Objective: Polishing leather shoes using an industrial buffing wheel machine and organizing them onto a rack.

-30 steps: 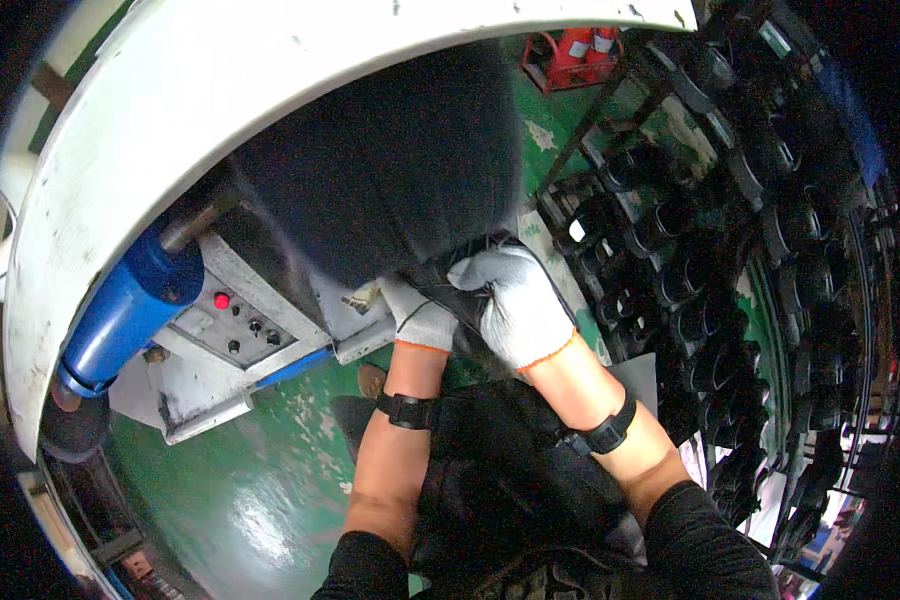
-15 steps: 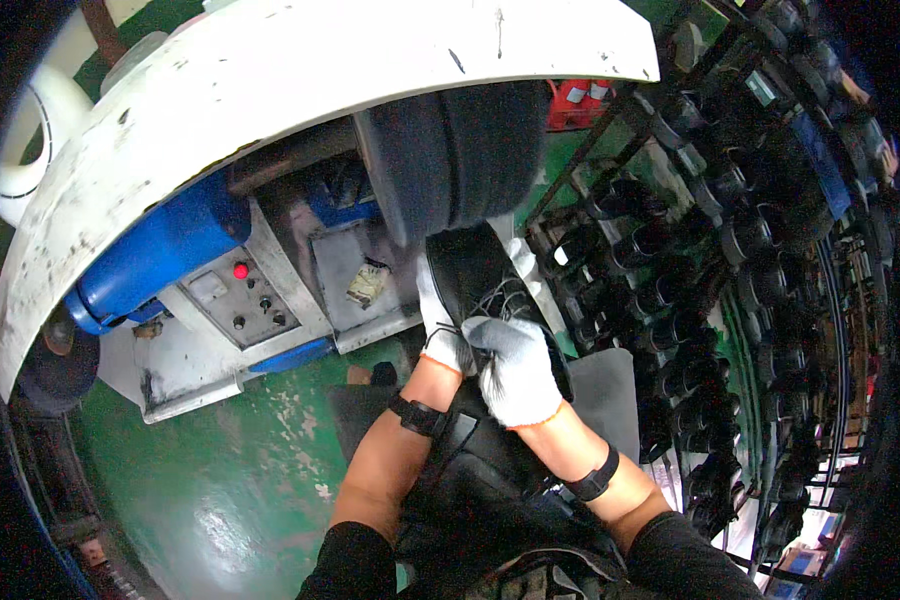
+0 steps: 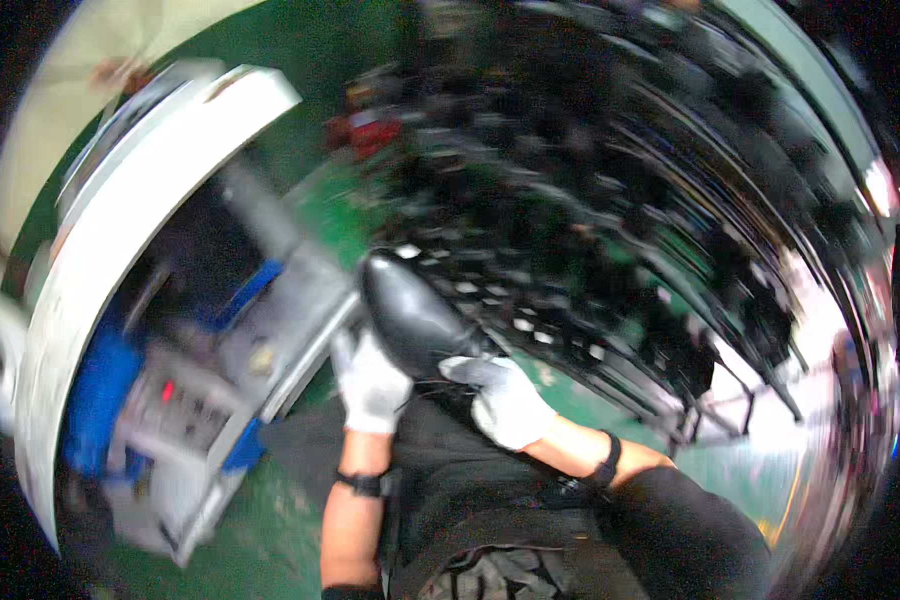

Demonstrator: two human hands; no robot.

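Observation:
A black leather shoe [image 3: 407, 308] is held over my lap, its smooth, shiny toe pointing away from me and slightly left. My left hand [image 3: 374, 387], in a white glove, is closed on the shoe's left side near the back. At the rear right of the shoe, my right hand [image 3: 511, 401], also gloved in white, is closed with thumb and fingers near the opening. Blur hides the laces and the exact grip of the fingers.
To the left stands a machine with a curved white hood [image 3: 120, 230], a grey control panel [image 3: 180, 400] and blue parts [image 3: 100, 410]. Dark racks with many black shoes [image 3: 570, 190] fill the far and right side, blurred. The floor [image 3: 335, 215] is green.
My view has swung right, so the machine now lies further left and the racks fill more of it. The shoe has come away from the dark wheel under the hood, still in both hands.

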